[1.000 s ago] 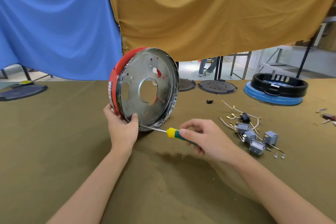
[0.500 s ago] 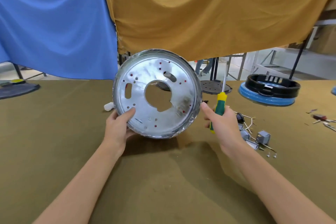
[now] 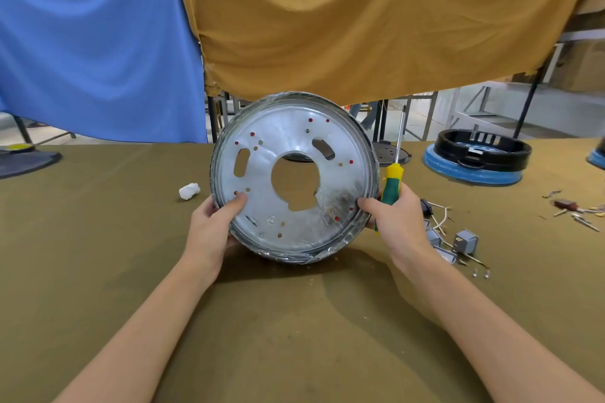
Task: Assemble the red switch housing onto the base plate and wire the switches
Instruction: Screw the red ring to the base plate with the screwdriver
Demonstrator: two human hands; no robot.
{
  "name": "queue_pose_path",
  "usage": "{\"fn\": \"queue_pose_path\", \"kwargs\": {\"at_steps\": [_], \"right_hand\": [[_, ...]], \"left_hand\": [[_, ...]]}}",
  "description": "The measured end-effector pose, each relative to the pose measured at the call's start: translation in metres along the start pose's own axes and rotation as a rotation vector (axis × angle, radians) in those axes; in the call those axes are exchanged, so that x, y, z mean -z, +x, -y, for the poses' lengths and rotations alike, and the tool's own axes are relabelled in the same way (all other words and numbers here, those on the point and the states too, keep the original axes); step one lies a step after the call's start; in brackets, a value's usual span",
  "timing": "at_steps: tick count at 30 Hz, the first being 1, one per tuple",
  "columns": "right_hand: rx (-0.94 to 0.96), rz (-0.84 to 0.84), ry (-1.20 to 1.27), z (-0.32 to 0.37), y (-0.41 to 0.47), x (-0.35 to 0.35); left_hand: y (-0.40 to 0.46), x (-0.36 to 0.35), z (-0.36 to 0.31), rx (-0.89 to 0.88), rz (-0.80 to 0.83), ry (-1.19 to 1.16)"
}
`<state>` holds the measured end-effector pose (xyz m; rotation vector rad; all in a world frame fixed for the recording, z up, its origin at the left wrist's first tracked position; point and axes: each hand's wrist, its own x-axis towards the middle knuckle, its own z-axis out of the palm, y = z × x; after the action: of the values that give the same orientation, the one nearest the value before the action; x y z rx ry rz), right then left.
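1. Right now the base plate (image 3: 294, 178) stands on edge on the table (image 3: 98, 255), flat face toward me; red of the housing shows only through its small holes.
2. My left hand (image 3: 212, 229) grips the plate's left rim, thumb on the face.
3. My right hand (image 3: 397, 222) is wrapped round the screwdriver (image 3: 391, 183), shaft pointing up, with its fingertips on the plate's right rim.
4. Risk: that split grip is weak, so the plate could roll or tip.
5. Risk: the housing may slide out of line with the holes, and screws would then cross-thread.
6. Switches (image 3: 465, 240) and loose screws (image 3: 480, 272) lie near my right wrist; a careless sweep would scatter them.
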<state>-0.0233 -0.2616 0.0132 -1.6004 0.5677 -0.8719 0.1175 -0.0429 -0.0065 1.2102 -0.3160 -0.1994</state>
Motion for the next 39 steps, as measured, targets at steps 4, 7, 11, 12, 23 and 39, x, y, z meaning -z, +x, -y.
{"fn": "queue_pose_path", "kwargs": {"at_steps": [4, 7, 11, 12, 23, 39], "right_hand": [[-0.003, 0.028, 0.078, -0.0018, 0.0009, 0.0001], [0.021, 0.045, 0.092, -0.0021, -0.0005, -0.0008], [0.04, 0.036, 0.097, -0.0017, -0.0003, -0.0008], [0.04, 0.036, 0.098, -0.0017, -0.0001, -0.0009], [0.03, 0.023, 0.054, -0.0031, -0.0005, -0.0014], [-0.041, 0.082, 0.137, -0.0091, 0.0038, -0.0023]], "left_hand": [[0.0013, 0.0004, 0.0003, -0.002, -0.003, 0.004], [0.0029, 0.0024, 0.0009, 0.001, -0.016, 0.012], [0.0035, 0.0044, 0.0013, -0.007, -0.023, 0.037], [0.0034, 0.0046, 0.001, -0.008, -0.023, 0.039], [0.0039, 0.0054, 0.0014, -0.008, -0.017, 0.037], [-0.0007, 0.0034, -0.0065, -0.066, -0.042, 0.074]]}}
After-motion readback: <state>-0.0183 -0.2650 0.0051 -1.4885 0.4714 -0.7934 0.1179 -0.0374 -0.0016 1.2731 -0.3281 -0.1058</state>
